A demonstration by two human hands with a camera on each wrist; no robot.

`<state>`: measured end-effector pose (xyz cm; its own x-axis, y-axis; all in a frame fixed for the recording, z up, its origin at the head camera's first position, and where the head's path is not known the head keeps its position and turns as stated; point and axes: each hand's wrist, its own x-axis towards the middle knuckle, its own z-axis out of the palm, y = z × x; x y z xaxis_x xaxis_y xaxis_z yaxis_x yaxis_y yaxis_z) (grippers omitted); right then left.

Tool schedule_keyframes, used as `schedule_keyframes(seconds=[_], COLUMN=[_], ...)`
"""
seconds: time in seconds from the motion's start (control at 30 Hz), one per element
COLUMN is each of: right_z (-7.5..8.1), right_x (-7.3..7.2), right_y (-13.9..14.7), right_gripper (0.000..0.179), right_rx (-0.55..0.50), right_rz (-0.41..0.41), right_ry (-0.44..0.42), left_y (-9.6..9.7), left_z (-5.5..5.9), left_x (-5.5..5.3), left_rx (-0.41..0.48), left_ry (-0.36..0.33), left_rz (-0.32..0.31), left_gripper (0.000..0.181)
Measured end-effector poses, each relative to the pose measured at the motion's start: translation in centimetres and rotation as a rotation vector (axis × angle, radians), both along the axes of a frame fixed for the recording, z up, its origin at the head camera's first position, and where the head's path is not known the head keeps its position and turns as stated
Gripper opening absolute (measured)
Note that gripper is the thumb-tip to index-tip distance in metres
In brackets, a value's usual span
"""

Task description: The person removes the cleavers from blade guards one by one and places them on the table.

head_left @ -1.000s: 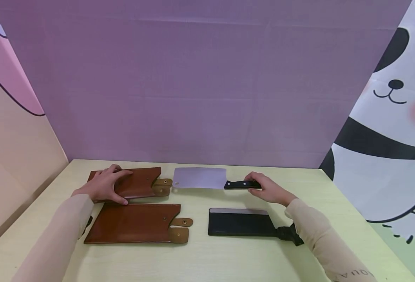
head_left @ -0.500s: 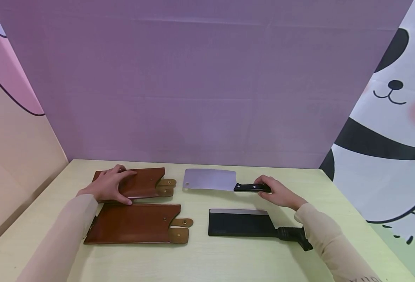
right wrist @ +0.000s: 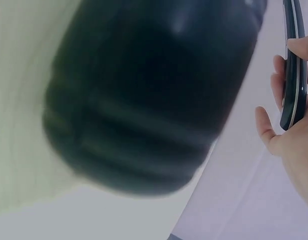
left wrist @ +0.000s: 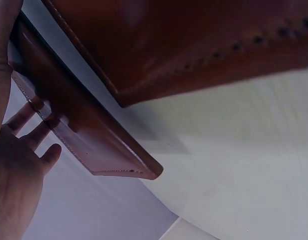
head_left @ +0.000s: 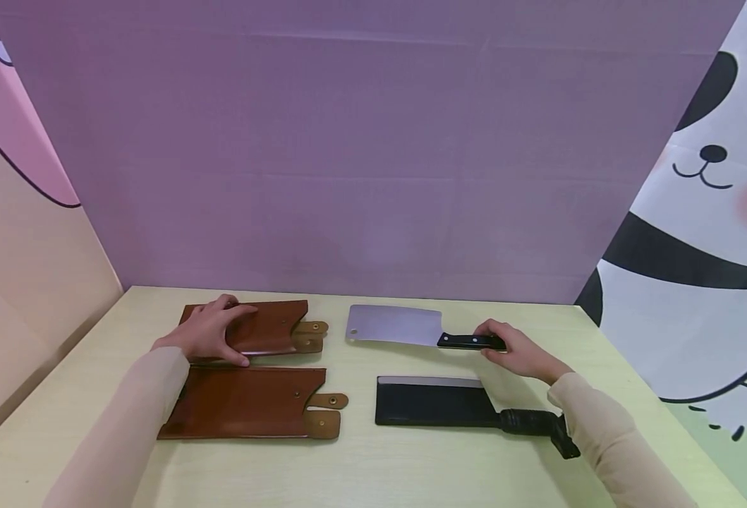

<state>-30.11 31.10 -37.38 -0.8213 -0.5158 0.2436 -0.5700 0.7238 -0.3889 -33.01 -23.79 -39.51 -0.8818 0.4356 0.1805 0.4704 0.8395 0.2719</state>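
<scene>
My left hand [head_left: 211, 330] spans the far brown leather knife sheath [head_left: 271, 328], thumb at its near edge and fingers over the far side. In the left wrist view that sheath [left wrist: 88, 130] shows its stitched edge under the fingers. With the right hand [head_left: 522, 351] I pinch the black riveted handle of a cleaver [head_left: 395, 324], its broad blade pointing left toward the sheath's strapped end, a short gap between them. The right wrist view has the cleaver's handle [right wrist: 295, 85] between thumb and fingers.
A second, larger brown sheath [head_left: 246, 402] lies nearer, under the left forearm. To its right lies another cleaver with a black-covered blade [head_left: 433, 406], its black handle end close to the right sleeve. A purple cloth [head_left: 360, 155] hangs behind the pale table [head_left: 373, 473].
The left hand and far sheath have shifted right. The right hand has drawn the cleaver right too. The nearer cleaver and nearer sheath stay where they were.
</scene>
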Motion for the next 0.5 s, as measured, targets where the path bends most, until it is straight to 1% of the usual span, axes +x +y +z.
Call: schedule_keyframes(seconds=[0.2, 0.3, 0.5], right_z=[-0.2, -0.3, -0.3], right_x=[0.1, 0.1, 0.5], right_y=[1.1, 1.6, 2.4], right_gripper=[0.021, 0.021, 0.021], right_rx=[-0.001, 0.0, -0.015], right_rz=[-0.014, -0.018, -0.023], right_ry=[-0.006, -0.001, -0.02], left_y=[0.5, 0.7, 1.5], left_z=[0.1, 0.3, 0.6], left_x=[-0.1, 0.0, 0.2], left_rx=[-0.001, 0.001, -0.005], left_ry=[0.0, -0.003, 0.004], left_rz=[-0.008, -0.012, -0.007], left_gripper=[0.094, 0.094, 0.093])
